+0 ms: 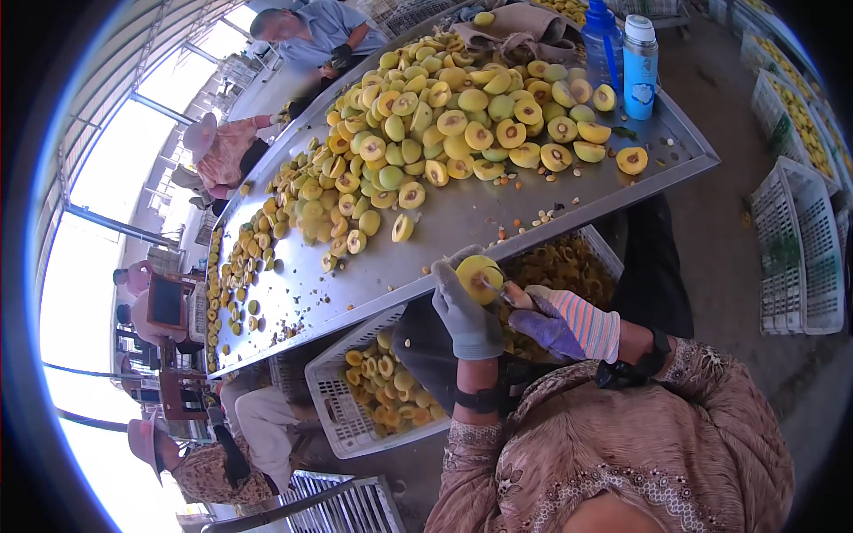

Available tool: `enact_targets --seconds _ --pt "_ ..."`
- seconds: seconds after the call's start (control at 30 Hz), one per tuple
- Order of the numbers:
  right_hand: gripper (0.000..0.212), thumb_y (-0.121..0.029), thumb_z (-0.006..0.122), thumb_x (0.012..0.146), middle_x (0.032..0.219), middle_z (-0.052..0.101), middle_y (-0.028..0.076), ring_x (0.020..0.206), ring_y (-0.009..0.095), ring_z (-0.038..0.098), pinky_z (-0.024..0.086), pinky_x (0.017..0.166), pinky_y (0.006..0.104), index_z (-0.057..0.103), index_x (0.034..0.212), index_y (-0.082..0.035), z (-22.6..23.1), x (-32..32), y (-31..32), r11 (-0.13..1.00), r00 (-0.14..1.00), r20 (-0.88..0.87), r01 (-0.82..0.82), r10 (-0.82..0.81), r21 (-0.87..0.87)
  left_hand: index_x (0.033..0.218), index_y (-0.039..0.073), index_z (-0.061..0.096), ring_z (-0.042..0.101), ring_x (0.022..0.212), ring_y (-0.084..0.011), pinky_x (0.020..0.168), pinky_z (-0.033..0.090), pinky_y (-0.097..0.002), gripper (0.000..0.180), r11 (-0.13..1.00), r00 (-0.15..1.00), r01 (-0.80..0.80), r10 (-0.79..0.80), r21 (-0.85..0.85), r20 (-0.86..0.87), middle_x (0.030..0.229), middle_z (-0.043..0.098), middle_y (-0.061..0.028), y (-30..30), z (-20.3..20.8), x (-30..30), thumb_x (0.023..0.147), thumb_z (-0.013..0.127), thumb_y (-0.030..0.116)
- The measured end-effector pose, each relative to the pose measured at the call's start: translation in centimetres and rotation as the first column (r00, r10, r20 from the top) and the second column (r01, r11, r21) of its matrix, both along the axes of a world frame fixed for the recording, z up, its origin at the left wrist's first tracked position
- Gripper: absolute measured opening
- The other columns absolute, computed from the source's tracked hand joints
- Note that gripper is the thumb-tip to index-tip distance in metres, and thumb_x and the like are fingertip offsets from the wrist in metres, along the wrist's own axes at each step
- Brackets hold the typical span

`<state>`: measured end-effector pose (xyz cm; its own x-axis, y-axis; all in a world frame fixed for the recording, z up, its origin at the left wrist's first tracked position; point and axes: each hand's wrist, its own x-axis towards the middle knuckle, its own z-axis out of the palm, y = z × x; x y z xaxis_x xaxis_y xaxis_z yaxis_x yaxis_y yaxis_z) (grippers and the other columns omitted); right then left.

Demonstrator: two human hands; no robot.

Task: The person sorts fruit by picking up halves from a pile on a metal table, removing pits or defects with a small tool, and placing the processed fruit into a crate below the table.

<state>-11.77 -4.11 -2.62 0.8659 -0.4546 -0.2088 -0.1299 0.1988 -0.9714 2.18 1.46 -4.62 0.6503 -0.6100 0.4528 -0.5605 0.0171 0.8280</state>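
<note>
My left hand (459, 313), in a grey glove, grips a yellow-green stone fruit half (476, 272) just off the table's near edge. Its cut face, with a brown centre, is turned up toward me. In a purple glove with a striped cuff, my right hand (555, 322) is closed around a small pitting tool (514, 295) with a brownish handle. The tool's thin metal end meets the fruit's cut side; how deep it goes I cannot tell. Below both hands stands a crate of dark pieces (569, 266), partly hidden by my hands.
Many halved fruits (426, 115) are heaped on the metal table (498, 209), with loose kernels near its edge. Two blue bottles (640, 75) stand at the far right. A white crate (333, 413) holds fruit halves by my knees. Stacked crates (800, 258) line the right; several people work leftward.
</note>
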Motion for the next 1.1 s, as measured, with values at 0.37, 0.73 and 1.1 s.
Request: enact_targets --seconds 0.37,0.73,1.1 --pt "0.020 -0.025 0.052 0.092 0.064 0.052 -0.001 0.050 0.007 0.044 0.034 0.044 0.0236 0.054 0.100 -0.007 0.6 0.3 -0.6 0.968 0.948 -0.197 -0.236 0.248 0.085 0.091 -0.004 0.064 0.058 0.070 -0.0124 0.066 0.047 -0.0231 0.056 1.000 0.980 0.013 -0.008 0.023 -0.197 0.080 0.065 -0.0081 0.5 -0.4 -0.5 0.096 0.040 0.046" --pt "0.023 -0.036 0.053 0.092 0.057 0.042 -0.007 0.041 0.005 0.037 0.027 0.038 0.0205 0.052 0.082 -0.015 -1.4 -1.1 -0.3 0.649 0.937 0.108 -0.310 0.332 0.694 0.084 0.002 0.058 0.059 0.059 -0.0223 0.050 0.050 -0.0315 0.050 0.914 0.346 0.190 -0.403 -0.357 -0.847 0.076 0.061 -0.0135 -0.1 0.3 -1.0 0.092 0.045 0.050" --pt "0.036 -0.031 0.054 0.090 0.074 0.056 0.012 0.065 0.026 0.057 0.045 0.061 0.0374 0.051 0.112 -0.002 -8.0 -0.6 -1.1 0.840 0.904 -0.118 -0.425 0.410 -0.337 0.104 -0.001 0.054 0.062 0.076 -0.0212 0.063 0.051 -0.0304 0.040 0.936 0.653 0.005 -0.270 -0.352 -0.708 0.092 0.062 -0.0143 1.6 -0.2 1.3 0.098 0.036 0.034"
